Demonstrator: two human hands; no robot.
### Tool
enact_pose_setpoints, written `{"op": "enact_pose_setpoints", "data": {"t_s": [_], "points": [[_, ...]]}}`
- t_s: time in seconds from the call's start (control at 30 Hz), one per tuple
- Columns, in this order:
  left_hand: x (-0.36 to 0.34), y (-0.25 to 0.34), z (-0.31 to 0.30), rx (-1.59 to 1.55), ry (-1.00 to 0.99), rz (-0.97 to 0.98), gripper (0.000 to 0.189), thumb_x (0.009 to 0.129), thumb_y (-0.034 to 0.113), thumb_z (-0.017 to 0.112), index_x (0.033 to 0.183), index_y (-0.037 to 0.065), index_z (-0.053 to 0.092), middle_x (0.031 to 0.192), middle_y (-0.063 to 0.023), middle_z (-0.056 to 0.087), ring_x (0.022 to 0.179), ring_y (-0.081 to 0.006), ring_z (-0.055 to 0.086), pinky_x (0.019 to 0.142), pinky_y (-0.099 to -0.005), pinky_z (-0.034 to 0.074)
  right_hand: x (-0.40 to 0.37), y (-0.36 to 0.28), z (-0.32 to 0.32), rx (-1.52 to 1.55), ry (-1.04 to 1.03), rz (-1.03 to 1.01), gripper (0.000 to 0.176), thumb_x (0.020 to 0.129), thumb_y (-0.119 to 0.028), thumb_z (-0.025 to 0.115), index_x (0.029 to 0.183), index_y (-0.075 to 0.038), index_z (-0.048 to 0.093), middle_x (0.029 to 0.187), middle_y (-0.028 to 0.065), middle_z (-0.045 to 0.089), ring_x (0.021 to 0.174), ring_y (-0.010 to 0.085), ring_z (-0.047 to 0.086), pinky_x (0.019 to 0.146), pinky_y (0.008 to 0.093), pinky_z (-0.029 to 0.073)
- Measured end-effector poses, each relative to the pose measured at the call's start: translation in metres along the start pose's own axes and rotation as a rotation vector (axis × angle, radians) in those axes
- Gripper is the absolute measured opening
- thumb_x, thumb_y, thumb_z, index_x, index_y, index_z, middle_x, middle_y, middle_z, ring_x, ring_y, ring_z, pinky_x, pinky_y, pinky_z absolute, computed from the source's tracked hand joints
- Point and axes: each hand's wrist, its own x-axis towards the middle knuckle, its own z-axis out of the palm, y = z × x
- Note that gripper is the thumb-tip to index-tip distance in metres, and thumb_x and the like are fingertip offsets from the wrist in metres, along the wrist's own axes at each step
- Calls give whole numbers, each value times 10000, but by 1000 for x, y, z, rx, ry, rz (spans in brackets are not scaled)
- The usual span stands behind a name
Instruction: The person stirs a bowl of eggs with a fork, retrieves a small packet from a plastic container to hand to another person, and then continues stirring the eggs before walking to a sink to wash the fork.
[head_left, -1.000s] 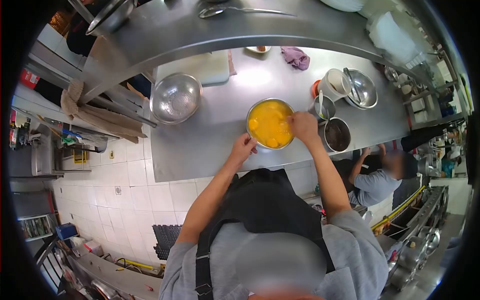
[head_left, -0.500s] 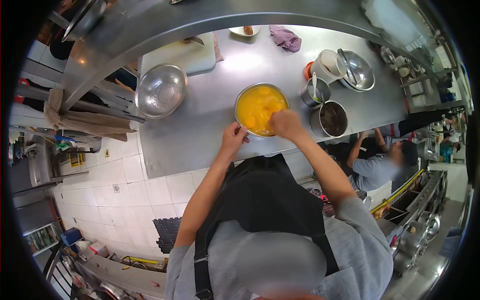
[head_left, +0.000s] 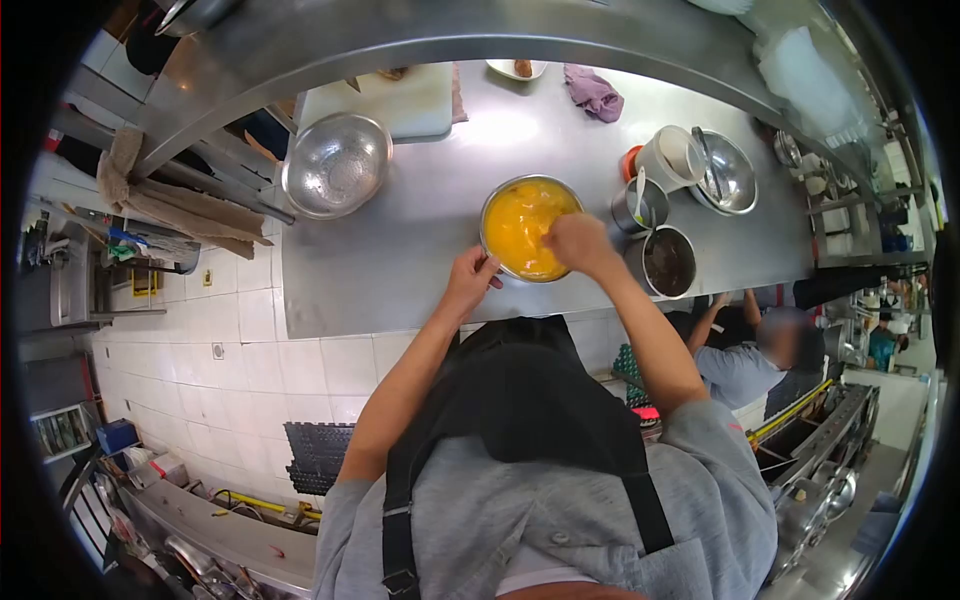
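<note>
A metal bowl point(head_left: 484, 222) of beaten egg point(head_left: 525, 232) stands near the front edge of the steel table, yellow and streaky with some froth. My left hand point(head_left: 470, 280) pinches the bowl's near left rim between thumb and fingers. Over the bowl's right side, my right hand point(head_left: 580, 245) is closed in a fist, its knuckles close to the egg. Whatever it grips is hidden by the hand and blur. Just right of it stand a metal pot with dark contents point(head_left: 667, 262) and a smaller metal pot holding a pale-handled utensil point(head_left: 640, 205).
A steel bowl point(head_left: 337, 165) sits at the left by a white cutting board point(head_left: 425, 105). Behind are a purple cloth point(head_left: 594, 93) and a white dish point(head_left: 517, 70). A white tub point(head_left: 670, 158) and another steel bowl point(head_left: 735, 180) stand right. A co-worker point(head_left: 745, 360) is at the right.
The egg looks more evenly mixed; the round yolk shapes are less distinct. My right fist has shifted slightly over the bowl, while my left hand keeps its hold. The camera view has shifted a little.
</note>
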Motion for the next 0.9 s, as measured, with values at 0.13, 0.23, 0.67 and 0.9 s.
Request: {"op": "enact_pose_setpoints", "data": {"t_s": [0.13, 0.23, 0.67, 0.9], "points": [[-3, -6, -1, 19, 17, 25, 140, 977, 116, 565, 915, -5, 598, 799, -77, 661, 629, -136, 630, 586, -265, 504, -1, 13, 11, -67, -27, 20, 259, 838, -295, 622, 732, -71, 697, 738, 170, 683, 732, 338, 682, 668, 470, 540], [6, 0, -1, 13, -5, 13, 143, 980, 113, 555, 926, -14, 592, 803, -93, 669, 638, -145, 636, 605, -276, 524, -2, -6, -25, -31, -165, 90, 320, 865, -302, 595, 689, -52, 687, 717, 192, 675, 733, 366, 683, 686, 478, 543], [7, 3, -1, -81, -44, -29, 137, 990, 93, 529, 953, -30, 577, 810, -148, 678, 664, -164, 662, 608, -285, 556, -26, 9, -23, 75, -129, 83, 324, 869, -307, 593, 726, -42, 715, 721, 166, 681, 724, 383, 673, 651, 492, 533], [6, -1, -2, -107, -59, -13, 143, 992, 100, 535, 940, -29, 571, 802, -146, 684, 661, -160, 664, 599, -282, 554, -11, 0, -24, 45, -88, 134, 307, 861, -284, 615, 704, -38, 709, 709, 197, 664, 711, 380, 671, 662, 493, 532]]}}
